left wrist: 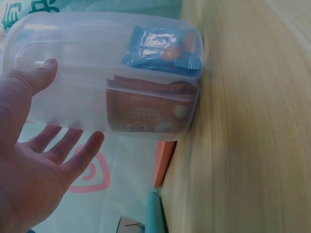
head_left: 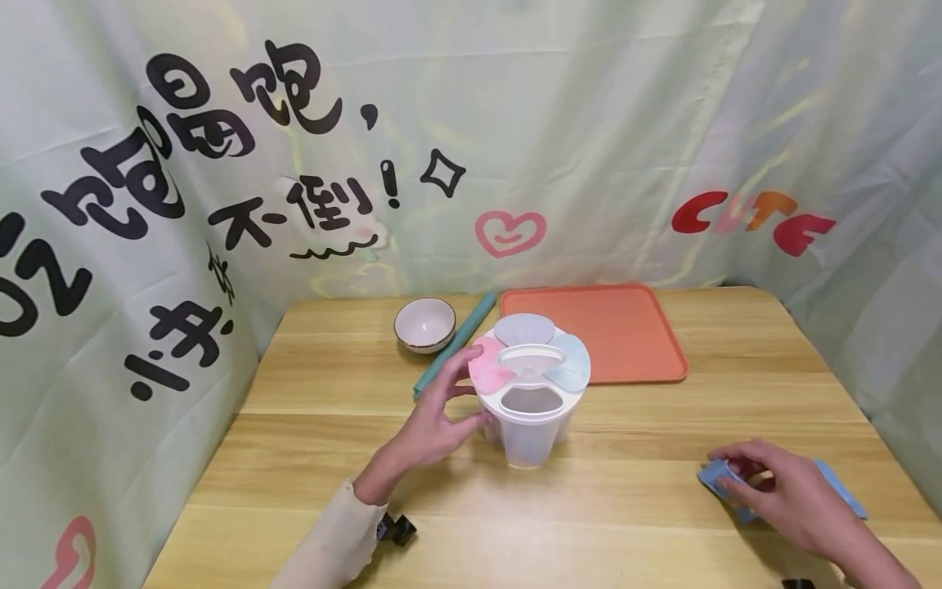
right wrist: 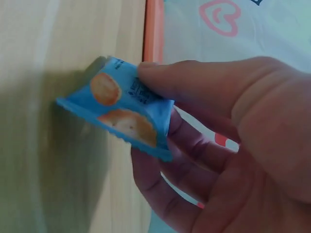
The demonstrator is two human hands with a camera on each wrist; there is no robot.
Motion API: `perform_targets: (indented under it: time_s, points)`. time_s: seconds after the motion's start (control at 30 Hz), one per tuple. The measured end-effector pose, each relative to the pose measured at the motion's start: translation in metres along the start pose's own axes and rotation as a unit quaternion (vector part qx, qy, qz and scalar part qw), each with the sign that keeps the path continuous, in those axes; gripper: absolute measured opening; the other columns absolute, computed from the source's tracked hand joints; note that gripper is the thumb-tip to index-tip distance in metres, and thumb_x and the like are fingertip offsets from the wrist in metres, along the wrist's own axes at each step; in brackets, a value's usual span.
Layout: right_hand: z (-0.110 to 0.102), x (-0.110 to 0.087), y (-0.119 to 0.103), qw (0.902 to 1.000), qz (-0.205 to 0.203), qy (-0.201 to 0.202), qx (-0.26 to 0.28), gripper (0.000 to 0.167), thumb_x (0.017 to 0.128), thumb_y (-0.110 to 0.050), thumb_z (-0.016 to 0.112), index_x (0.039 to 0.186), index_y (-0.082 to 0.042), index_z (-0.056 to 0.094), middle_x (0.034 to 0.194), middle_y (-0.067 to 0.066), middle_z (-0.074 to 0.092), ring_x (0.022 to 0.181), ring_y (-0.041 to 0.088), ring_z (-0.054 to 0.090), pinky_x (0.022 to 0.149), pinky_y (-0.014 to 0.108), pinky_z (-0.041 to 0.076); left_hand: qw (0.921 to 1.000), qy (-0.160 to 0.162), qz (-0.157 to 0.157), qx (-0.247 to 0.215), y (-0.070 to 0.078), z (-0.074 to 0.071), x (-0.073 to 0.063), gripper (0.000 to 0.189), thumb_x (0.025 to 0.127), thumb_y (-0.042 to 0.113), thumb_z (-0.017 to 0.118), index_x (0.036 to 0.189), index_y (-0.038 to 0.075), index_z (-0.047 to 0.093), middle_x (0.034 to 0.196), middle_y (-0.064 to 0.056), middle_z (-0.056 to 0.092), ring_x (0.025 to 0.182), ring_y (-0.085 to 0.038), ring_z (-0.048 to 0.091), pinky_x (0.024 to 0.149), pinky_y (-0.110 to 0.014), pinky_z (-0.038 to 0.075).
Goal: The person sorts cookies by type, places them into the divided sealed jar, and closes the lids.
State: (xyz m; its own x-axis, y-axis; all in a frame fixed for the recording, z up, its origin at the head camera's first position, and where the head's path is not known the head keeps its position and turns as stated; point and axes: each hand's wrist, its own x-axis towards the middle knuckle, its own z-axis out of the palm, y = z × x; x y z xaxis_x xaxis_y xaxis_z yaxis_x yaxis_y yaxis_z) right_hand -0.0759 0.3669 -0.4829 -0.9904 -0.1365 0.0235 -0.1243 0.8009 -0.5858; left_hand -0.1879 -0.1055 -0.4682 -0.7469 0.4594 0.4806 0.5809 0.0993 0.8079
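A clear plastic container (head_left: 527, 443) stands upright on the table, its white lid split into pink, pale purple and light blue sections. At the front of the lid is a white-rimmed opening. My left hand (head_left: 434, 425) holds the container's left side, thumb on the front and fingers spread toward the back. Through the wall, the left wrist view shows a blue packet (left wrist: 163, 51) and a brown packet (left wrist: 146, 109) inside. At the right, my right hand (head_left: 791, 491) pinches a blue biscuit packet (right wrist: 129, 104) between thumb and fingers, low over the table.
Another blue packet (head_left: 842, 489) lies beyond my right hand, partly hidden by it. Behind the container are an orange tray (head_left: 633, 335), a teal rod (head_left: 471, 321) and a white bowl (head_left: 424, 325). Printed cloth (head_left: 589, 147) hangs around the wooden table (head_left: 625, 507).
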Motion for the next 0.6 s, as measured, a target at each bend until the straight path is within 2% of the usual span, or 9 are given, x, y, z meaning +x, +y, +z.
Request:
perform_targets:
  time_s: [0.17,0.33,0.6]
  points:
    - [0.002,0.006,-0.008,0.9958,-0.058,0.066,0.025,0.033,0.088,0.001,0.087,0.119,-0.007,0.077,0.092,-0.011,0.073,0.082,-0.009,0.061,0.061,0.017,0.058,1.0000,0.002,-0.001,-0.001,-0.001,0.001,0.000,0.091,0.087,-0.012,0.084,0.163,0.006,0.037,0.169,-0.020,0.043,0.141,-0.044,0.060,0.107,-0.046,0.065]
    - [-0.004,0.018,-0.026,0.9900,-0.085,0.109,0.030,0.038,0.085,0.004,0.089,0.119,-0.009,0.077,0.092,-0.016,0.071,0.082,-0.009,0.062,0.064,0.010,0.056,1.0000,0.002,0.000,-0.002,-0.001,0.001,-0.001,0.092,0.086,-0.013,0.084,0.163,0.005,0.037,0.169,-0.019,0.043,0.141,-0.043,0.060,0.106,-0.047,0.065]
    - [-0.013,0.029,-0.061,0.9842,-0.110,0.131,0.046,0.042,0.084,0.002,0.091,0.117,-0.020,0.078,0.096,-0.015,0.074,0.083,-0.006,0.065,0.072,0.007,0.056,0.9999,0.000,0.011,0.000,-0.002,0.000,0.001,0.091,0.088,-0.010,0.084,0.163,0.006,0.037,0.168,-0.021,0.043,0.140,-0.044,0.060,0.106,-0.049,0.065]
